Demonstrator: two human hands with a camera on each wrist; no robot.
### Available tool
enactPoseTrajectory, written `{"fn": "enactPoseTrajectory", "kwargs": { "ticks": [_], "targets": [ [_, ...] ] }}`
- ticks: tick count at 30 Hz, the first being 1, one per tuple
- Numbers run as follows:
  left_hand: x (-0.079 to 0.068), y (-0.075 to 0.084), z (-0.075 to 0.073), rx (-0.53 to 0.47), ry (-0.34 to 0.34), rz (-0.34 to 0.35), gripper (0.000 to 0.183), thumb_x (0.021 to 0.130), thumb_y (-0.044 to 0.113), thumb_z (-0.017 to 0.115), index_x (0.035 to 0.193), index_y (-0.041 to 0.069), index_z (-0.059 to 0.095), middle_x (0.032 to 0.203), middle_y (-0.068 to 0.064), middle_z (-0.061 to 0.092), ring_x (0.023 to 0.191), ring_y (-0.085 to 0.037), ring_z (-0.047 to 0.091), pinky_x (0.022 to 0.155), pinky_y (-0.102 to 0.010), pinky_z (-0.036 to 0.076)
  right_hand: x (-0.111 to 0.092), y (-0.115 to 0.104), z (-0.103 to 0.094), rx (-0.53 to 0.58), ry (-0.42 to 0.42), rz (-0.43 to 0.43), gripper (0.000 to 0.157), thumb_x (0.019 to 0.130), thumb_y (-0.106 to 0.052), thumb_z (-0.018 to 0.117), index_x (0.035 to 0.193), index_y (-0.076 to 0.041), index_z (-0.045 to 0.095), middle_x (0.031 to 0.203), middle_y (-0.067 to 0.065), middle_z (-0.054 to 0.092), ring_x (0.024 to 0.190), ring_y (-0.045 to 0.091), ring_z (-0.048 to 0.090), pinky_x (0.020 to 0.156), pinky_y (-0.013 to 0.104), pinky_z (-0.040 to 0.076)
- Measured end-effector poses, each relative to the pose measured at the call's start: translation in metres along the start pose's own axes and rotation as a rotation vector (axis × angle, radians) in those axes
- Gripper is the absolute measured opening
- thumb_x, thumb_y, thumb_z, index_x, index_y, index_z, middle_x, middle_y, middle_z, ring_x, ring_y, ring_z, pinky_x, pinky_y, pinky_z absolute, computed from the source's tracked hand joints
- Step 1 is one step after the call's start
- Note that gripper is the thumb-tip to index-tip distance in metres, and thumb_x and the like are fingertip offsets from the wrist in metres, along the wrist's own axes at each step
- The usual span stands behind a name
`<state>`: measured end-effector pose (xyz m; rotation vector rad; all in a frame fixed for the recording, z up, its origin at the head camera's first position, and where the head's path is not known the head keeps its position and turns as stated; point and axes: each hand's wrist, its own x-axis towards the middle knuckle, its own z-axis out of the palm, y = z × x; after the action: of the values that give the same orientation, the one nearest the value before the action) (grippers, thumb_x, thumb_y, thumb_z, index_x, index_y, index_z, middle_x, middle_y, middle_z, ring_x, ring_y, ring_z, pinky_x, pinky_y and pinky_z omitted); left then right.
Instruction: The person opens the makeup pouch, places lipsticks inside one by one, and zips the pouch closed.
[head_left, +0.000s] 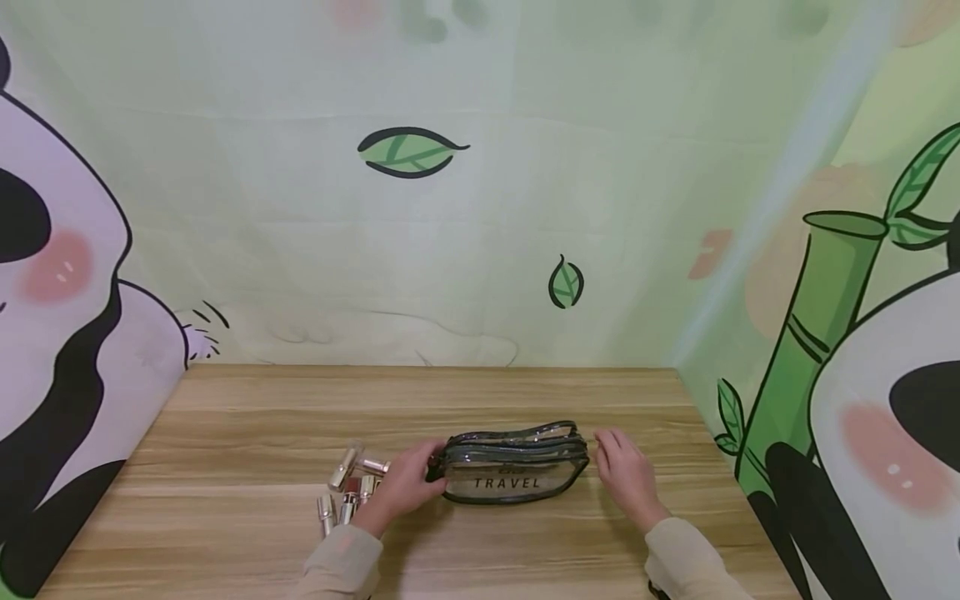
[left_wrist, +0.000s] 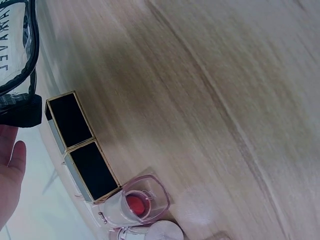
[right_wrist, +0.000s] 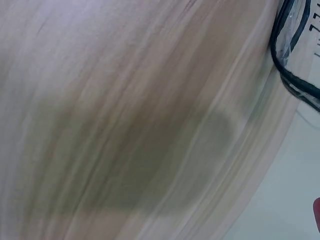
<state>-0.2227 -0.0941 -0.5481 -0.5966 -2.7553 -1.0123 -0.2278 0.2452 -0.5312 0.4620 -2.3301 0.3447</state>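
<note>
A clear pouch (head_left: 517, 482) with black trim and the word TRAVEL stands on the wooden table, its zip running along the top. My left hand (head_left: 411, 482) grips the black tab (left_wrist: 24, 112) at the pouch's left end. Just off the right end is my right hand (head_left: 624, 473), its fingers loosely bent and holding nothing. Only a fingertip of that hand shows in the right wrist view, apart from the pouch's black edge (right_wrist: 300, 85).
Several lipstick tubes (head_left: 327, 510) lie close to the left hand, partly hidden by it. Two black-ended tubes (left_wrist: 72, 120) and a clear-capped one (left_wrist: 136, 202) with a red centre show nearby. A printed cloth backdrop (head_left: 480, 250) rises behind the table (head_left: 262, 425).
</note>
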Motion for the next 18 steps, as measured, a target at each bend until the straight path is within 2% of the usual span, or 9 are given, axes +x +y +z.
{"fn": "enactPoseTrajectory", "kwargs": {
  "ticks": [11, 18],
  "targets": [
    [-0.0003, -0.0025, 0.0024, -0.014, 0.003, 0.009, 0.047, 0.067, 0.015, 0.072, 0.11, 0.007, 0.055, 0.097, -0.007, 0.063, 0.085, -0.02, 0.059, 0.076, -0.037, 0.049, -0.0067, 0.0047, 0.0023, -0.032, 0.016, -0.019, 0.013, 0.072, -0.003, 0.06, 0.084, -0.009, 0.062, 0.08, 0.003, 0.061, 0.071, 0.022, 0.06, 0.049, 0.034, 0.049],
    [-0.0001, -0.0058, 0.0041, -0.027, -0.009, 0.015, 0.049, 0.067, 0.015, 0.072, 0.112, 0.006, 0.054, 0.098, -0.008, 0.063, 0.085, -0.021, 0.06, 0.075, -0.036, 0.05, -0.0105, 0.0058, 0.0055, -0.054, 0.028, -0.036, 0.012, 0.073, -0.006, 0.056, 0.082, -0.01, 0.063, 0.078, 0.004, 0.06, 0.069, 0.021, 0.059, 0.043, 0.033, 0.045]
  ]
}}
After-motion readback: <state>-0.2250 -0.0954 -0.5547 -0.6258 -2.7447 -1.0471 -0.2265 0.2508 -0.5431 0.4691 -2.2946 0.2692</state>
